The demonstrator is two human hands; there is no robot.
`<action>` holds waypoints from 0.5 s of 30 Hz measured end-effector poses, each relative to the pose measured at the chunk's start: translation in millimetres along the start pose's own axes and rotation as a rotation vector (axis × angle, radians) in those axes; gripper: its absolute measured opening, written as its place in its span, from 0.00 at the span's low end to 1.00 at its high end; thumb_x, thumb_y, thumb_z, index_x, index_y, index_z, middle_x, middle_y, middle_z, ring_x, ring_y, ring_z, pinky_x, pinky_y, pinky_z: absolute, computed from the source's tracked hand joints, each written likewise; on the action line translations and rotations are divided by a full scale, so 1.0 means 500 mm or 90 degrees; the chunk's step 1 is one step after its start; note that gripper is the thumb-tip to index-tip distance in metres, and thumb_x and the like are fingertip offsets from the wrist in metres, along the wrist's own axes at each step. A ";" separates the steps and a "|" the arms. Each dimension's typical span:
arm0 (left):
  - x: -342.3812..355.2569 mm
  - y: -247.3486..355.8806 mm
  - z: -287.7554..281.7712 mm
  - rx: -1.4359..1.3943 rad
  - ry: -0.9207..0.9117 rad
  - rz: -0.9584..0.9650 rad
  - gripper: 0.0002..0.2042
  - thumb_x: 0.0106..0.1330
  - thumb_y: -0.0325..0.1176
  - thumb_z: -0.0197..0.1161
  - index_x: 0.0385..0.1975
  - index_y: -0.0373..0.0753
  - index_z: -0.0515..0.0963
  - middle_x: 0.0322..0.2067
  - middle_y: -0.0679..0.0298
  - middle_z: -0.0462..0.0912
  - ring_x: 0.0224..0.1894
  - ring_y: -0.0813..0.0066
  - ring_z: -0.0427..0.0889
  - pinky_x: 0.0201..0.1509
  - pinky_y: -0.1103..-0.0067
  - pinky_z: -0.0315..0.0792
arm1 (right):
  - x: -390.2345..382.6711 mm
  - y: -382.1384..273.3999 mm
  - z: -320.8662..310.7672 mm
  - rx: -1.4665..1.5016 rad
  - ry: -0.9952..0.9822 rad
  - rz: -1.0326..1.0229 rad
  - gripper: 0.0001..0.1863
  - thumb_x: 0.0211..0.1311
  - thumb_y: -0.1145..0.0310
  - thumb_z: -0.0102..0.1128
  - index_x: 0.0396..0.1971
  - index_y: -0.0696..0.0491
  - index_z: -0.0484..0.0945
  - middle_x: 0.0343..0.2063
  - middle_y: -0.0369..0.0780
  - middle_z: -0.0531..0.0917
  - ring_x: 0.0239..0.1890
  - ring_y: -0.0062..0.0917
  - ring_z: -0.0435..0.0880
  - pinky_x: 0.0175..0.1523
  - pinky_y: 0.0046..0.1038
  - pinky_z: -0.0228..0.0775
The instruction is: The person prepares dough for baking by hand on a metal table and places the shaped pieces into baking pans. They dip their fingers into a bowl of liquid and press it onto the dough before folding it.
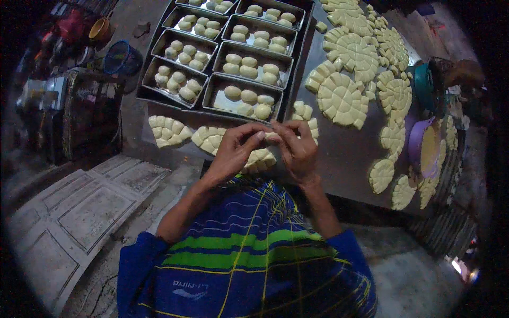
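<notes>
1. Near the table's (344, 164) front edge, the left hand (238, 146) and the right hand (298, 151) meet with bent fingers. They seem to pinch a small bit of dough (272, 137) between their tips. The fingers hide most of it, and I cannot tell how hard they squeeze. Too hard a squeeze could tear it. Too soft a hold could let it drop.

2. Just under the hands is a cut dough piece (260, 160), close to the striped shirt (260, 228). If the person leans in, the cloth could rub it or push it out of shape.

3. On the left, a dough wedge (168, 131) lies by the near edge. A wrist that swings wide could knock it to the floor.

4. A bit farther, past the fingers, is the nearest right pan (217, 98). I can see five dough balls (248, 96) in it. Some sit side by side, so they could stick or get squashed if bumped.

5. Off to the right, a big cut round (342, 100) lies with others, and some touch. They could stick together. The purple tub (415, 140) stands among them, and a knock could shove it into soft dough.
</notes>
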State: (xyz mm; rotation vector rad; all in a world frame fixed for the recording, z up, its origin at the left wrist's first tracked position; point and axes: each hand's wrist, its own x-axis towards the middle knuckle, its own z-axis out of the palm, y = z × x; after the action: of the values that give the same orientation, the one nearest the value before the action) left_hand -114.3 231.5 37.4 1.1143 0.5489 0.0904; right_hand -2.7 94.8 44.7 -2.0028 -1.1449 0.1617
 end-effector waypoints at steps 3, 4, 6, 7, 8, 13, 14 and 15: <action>-0.001 0.004 -0.003 0.053 -0.013 0.011 0.09 0.66 0.30 0.64 0.42 0.33 0.81 0.38 0.62 0.85 0.43 0.78 0.82 0.49 0.79 0.76 | 0.010 0.010 -0.004 -0.023 -0.044 -0.034 0.15 0.54 0.74 0.66 0.44 0.53 0.81 0.33 0.40 0.79 0.35 0.36 0.81 0.38 0.35 0.75; 0.002 -0.005 -0.005 0.060 -0.009 0.012 0.09 0.66 0.30 0.64 0.41 0.33 0.81 0.39 0.61 0.85 0.43 0.78 0.82 0.49 0.79 0.76 | 0.009 0.011 -0.003 -0.012 -0.065 -0.024 0.14 0.55 0.73 0.66 0.43 0.53 0.82 0.32 0.41 0.79 0.35 0.37 0.81 0.38 0.35 0.75; 0.003 -0.022 -0.014 0.072 -0.007 0.015 0.08 0.66 0.29 0.65 0.40 0.33 0.81 0.39 0.61 0.85 0.42 0.78 0.82 0.48 0.79 0.76 | 0.012 0.009 -0.003 0.039 -0.104 0.018 0.12 0.56 0.71 0.66 0.41 0.54 0.83 0.32 0.41 0.81 0.35 0.37 0.82 0.39 0.33 0.75; 0.003 -0.029 -0.019 0.076 -0.012 0.016 0.07 0.66 0.29 0.65 0.39 0.33 0.81 0.39 0.61 0.85 0.42 0.78 0.82 0.48 0.79 0.76 | 0.018 0.005 -0.009 0.077 -0.123 0.053 0.10 0.57 0.70 0.66 0.39 0.54 0.84 0.32 0.41 0.81 0.35 0.35 0.82 0.39 0.32 0.75; 0.002 -0.035 -0.023 0.078 -0.017 0.018 0.07 0.66 0.29 0.64 0.38 0.33 0.81 0.39 0.61 0.85 0.42 0.78 0.82 0.48 0.79 0.76 | 0.021 0.004 -0.013 0.114 -0.144 0.087 0.10 0.57 0.69 0.66 0.38 0.55 0.85 0.31 0.42 0.82 0.35 0.34 0.83 0.40 0.32 0.76; -0.009 -0.050 -0.045 0.094 0.011 -0.018 0.06 0.65 0.28 0.64 0.36 0.32 0.78 0.38 0.60 0.84 0.42 0.75 0.82 0.49 0.77 0.77 | 0.041 0.043 -0.003 0.307 -0.282 0.248 0.10 0.56 0.66 0.70 0.31 0.58 0.85 0.30 0.40 0.84 0.34 0.22 0.84 0.39 0.26 0.76; -0.016 -0.041 -0.048 0.090 0.020 -0.028 0.07 0.65 0.28 0.64 0.39 0.32 0.77 0.38 0.59 0.84 0.43 0.74 0.82 0.50 0.76 0.77 | 0.047 0.043 0.003 0.330 -0.301 0.275 0.11 0.56 0.66 0.70 0.31 0.59 0.85 0.30 0.40 0.84 0.34 0.19 0.83 0.38 0.25 0.76; -0.020 -0.032 -0.051 0.085 0.029 -0.037 0.09 0.65 0.27 0.64 0.41 0.32 0.75 0.39 0.59 0.83 0.44 0.73 0.82 0.51 0.76 0.76 | 0.047 0.047 0.013 0.408 -0.322 0.342 0.12 0.56 0.67 0.71 0.36 0.60 0.84 0.32 0.39 0.84 0.35 0.19 0.83 0.38 0.22 0.75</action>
State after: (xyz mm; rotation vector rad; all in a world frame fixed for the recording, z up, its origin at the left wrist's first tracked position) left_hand -137.9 241.8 18.8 1.2282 0.6343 0.0287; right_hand 23.6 110.5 30.3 -1.6577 -0.6691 1.2055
